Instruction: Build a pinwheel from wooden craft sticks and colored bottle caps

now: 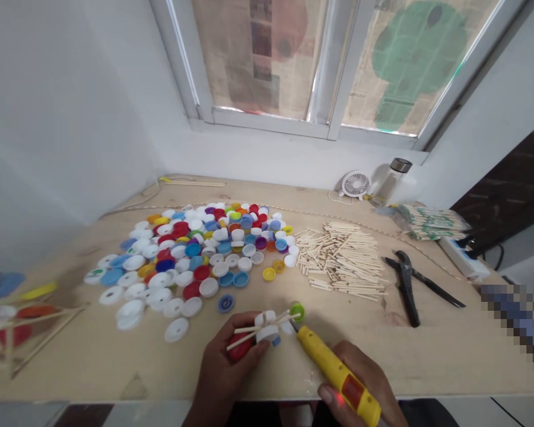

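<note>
My left hand (222,365) is closed around a small assembly of bottle caps (267,333) joined with thin wooden sticks (244,330). White caps show at its middle, a red one lies under my fingers, and some blue shows below. In my right hand (365,370) is a yellow pen-shaped hot glue gun (327,359) with a red button and a small red light. Its tip is close to the stick ends on the assembly's right; I cannot tell whether it touches. A lime green cap (298,311) lies just beyond the tip.
A broad pile of coloured bottle caps (193,249) spreads at left, beside heaped wooden sticks (347,261). Black-handled pliers (408,287) lie at right. Behind are a small fan (355,184), a bottle (389,184), packaged sticks (431,222) and a power strip (465,259). A stick frame (48,338) sits far left.
</note>
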A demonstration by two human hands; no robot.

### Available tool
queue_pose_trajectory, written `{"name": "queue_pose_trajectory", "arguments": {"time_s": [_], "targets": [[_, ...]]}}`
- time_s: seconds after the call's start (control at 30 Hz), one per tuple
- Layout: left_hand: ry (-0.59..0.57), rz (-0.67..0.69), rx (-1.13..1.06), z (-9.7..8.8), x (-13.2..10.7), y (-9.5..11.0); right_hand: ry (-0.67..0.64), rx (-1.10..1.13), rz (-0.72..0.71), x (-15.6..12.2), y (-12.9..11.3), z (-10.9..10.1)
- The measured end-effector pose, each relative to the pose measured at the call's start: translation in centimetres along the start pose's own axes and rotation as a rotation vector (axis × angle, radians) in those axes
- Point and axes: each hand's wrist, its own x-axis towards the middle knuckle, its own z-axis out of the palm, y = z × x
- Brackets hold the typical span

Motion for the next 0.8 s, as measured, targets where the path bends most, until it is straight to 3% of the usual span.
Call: {"name": "queue_pose_trajectory", "arguments": {"time_s": [0.37,0.53,0.67,0.8], "targets": [[0.005,0.024,0.023,-0.25,0.06,-0.44,0.108,-0.19,-0.109,0.13,-0.27,0.82],[-0.003,0.027,0.021,-0.21,0.01,-0.47,0.058,-0.191,-0.082,-0.02,-0.23,0.91],[0.02,0.02,-0.005,-0.13,0.0,-0.52,0.119,-0.193,-0.086,0.05,-0.25,1.04],[0.02,0.039,0.015,-0.21,0.03,-0.7,0.088,-0.22,-0.09,0.13,-0.33,1.03]]}}
